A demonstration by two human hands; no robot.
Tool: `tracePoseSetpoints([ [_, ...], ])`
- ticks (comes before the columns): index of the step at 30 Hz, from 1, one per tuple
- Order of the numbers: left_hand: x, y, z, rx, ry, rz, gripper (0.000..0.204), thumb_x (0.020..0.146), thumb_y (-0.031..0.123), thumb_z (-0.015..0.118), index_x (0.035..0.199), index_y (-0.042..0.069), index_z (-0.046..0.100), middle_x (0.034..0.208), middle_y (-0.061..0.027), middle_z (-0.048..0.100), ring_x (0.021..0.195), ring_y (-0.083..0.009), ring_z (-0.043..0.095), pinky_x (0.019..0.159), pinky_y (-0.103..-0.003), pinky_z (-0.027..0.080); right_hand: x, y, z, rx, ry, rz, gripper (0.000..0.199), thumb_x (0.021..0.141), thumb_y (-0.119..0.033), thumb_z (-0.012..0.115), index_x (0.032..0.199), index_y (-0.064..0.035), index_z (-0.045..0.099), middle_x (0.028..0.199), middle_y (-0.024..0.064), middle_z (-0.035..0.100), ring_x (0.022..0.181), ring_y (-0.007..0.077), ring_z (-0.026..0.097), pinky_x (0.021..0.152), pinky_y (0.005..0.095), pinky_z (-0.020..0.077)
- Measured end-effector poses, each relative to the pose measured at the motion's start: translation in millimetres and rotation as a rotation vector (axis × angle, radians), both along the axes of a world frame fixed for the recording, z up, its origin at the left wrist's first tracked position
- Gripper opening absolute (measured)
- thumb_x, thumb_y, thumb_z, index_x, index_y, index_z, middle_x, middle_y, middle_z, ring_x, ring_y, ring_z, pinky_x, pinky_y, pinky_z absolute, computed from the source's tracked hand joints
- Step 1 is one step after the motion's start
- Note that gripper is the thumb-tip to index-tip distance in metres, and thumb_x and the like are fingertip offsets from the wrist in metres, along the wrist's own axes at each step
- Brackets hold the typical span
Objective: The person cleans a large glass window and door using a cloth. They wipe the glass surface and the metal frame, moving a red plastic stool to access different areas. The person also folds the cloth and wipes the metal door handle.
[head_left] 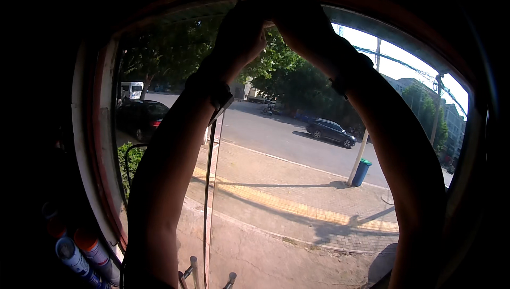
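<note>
Both my arms are raised to the top edge of a wide door or window frame [98, 130], dark against the bright street. My left hand [241, 34] is at the top middle, its thumb side partly lit beside the other hand. Close to its right, my right hand [300, 21] reaches the same upper edge. The fingers of both hands are lost in shadow, and what they touch or hold is hidden. A dark band is around each wrist. Below my left wrist runs a thin upright dark strip [207, 204], alongside a pale edge.
Several spray-type cans [77, 257] stand at the lower left. Metal tube ends [194, 268] show at the bottom. Outside are a paved sidewalk [276, 193], a blue bin [362, 172] beside a pole, a dark car [330, 132] on the road, another parked car [143, 116] and trees.
</note>
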State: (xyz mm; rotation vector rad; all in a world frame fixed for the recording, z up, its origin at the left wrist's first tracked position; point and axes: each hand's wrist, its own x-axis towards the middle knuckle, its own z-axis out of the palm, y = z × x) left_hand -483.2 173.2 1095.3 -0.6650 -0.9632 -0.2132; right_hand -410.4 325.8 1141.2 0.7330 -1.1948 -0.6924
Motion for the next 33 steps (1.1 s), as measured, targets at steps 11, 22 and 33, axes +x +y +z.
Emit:
tracePoseSetpoints([
  [11, 36, 5, -83, -0.199, -0.263, -0.376, 0.025, 0.092, 0.002, 0.067, 0.116, 0.009, 0.064, 0.113, -0.0146, 0.069, 0.105, -0.0287, 0.068, 0.091, -0.039, 0.058, 37, 4, -68, -0.11, -0.226, 0.045, 0.033, 0.09, -0.023, 0.073, 0.112, 0.0028, 0.07, 0.105, 0.0205, 0.073, 0.099, 0.0312, 0.073, 0.086, 0.0363, 0.0602],
  [22, 43, 12, -82, -0.191, -0.225, -0.186, 0.027, 0.084, 0.0, 0.073, 0.109, 0.007, 0.066, 0.095, -0.0131, 0.065, 0.09, -0.0315, 0.064, 0.082, -0.041, 0.056, 36, 17, -80, -0.021, -0.187, 0.078, 0.011, 0.095, -0.006, 0.066, 0.104, -0.0036, 0.072, 0.093, 0.0176, 0.07, 0.082, 0.0272, 0.072, 0.07, 0.0335, 0.0626],
  [33, 44, 57, -14, -0.078, -0.006, -0.025, 0.023, 0.08, -0.004, 0.071, 0.102, 0.003, 0.07, 0.098, -0.0171, 0.07, 0.098, -0.0335, 0.068, 0.088, -0.042, 0.057, 91, 68, -18, -0.118, -0.162, -0.052, 0.013, 0.086, -0.01, 0.073, 0.1, -0.0095, 0.075, 0.098, 0.0159, 0.073, 0.096, 0.0292, 0.073, 0.08, 0.0392, 0.06],
])
